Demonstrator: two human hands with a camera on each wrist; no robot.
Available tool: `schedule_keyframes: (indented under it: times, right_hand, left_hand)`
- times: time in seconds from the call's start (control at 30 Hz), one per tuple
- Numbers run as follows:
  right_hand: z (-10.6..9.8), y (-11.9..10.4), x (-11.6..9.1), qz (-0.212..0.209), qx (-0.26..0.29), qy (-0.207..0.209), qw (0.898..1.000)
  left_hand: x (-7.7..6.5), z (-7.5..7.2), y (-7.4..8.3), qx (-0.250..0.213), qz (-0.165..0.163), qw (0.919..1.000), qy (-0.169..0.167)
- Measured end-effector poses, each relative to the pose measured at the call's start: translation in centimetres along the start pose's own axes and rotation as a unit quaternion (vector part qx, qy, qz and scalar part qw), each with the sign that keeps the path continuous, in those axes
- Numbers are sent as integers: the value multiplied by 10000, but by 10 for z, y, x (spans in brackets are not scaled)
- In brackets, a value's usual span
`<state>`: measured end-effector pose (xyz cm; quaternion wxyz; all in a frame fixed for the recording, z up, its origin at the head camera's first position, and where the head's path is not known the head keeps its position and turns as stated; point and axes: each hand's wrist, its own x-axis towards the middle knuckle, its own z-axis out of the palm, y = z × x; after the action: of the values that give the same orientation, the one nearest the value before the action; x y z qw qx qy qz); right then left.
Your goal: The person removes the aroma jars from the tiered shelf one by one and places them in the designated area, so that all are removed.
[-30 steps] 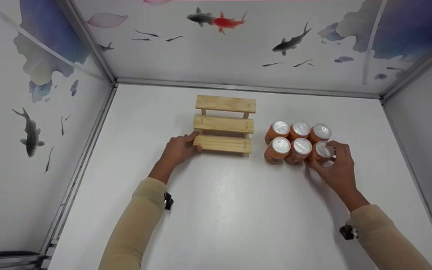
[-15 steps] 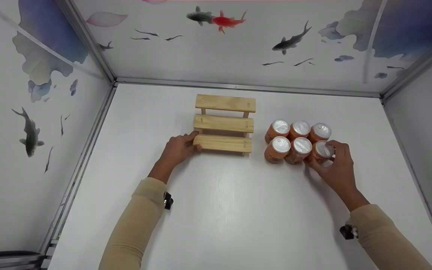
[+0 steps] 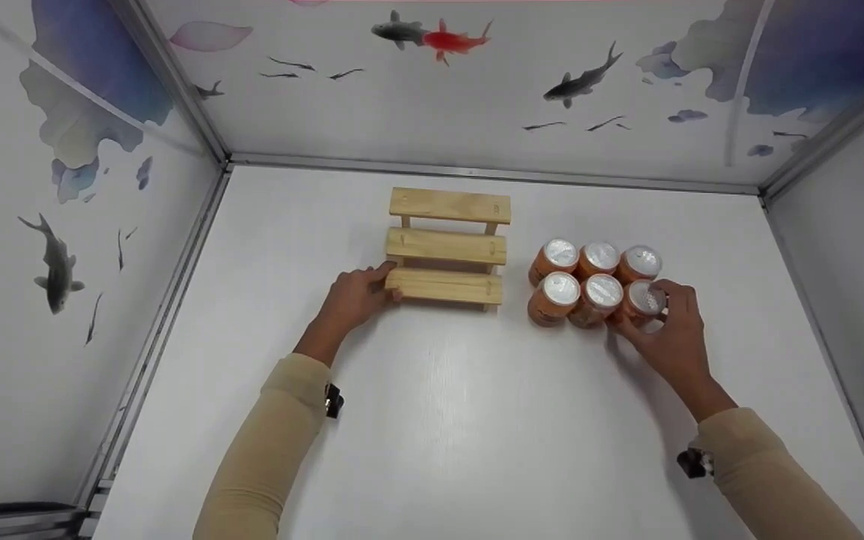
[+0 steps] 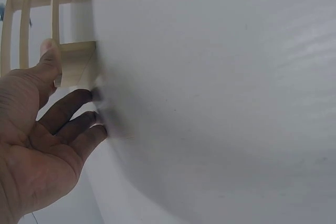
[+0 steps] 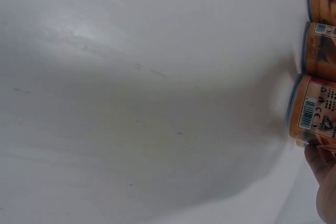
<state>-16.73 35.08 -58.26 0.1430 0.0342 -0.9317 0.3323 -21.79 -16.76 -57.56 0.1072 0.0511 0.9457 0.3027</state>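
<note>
A three-step wooden rack (image 3: 447, 246) stands on the white table. My left hand (image 3: 357, 301) is at the near left end of its lowest step; in the left wrist view the thumb and a finger pinch that wooden end (image 4: 77, 61), while the other fingers curl loosely beside it. To the right of the rack stand several orange cans with silver lids, in two rows side by side. My right hand (image 3: 673, 339) grips the front right can (image 3: 645, 298), thumb on the near side and fingers on the far right. Printed labels with a barcode show on that can (image 5: 315, 108) in the right wrist view.
White panels painted with fish (image 3: 578, 79) enclose the table at the back and both sides. A metal rail (image 3: 477, 172) runs along the table's back edge. A narrow gap of table lies between the rack and the cans.
</note>
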Motion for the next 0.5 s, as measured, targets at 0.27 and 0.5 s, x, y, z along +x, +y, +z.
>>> schedule_keyframes:
  times: [0.27,0.5]
  right_hand:
    - [0,2,-3,12,101,-18,9999]
    - [2,0,-2,-94,66,-4,9999]
  left_hand:
    - [0,-3,1,113,-54,9999,-86]
    - [-3,-5,-4,-70,-128,9999,-82]
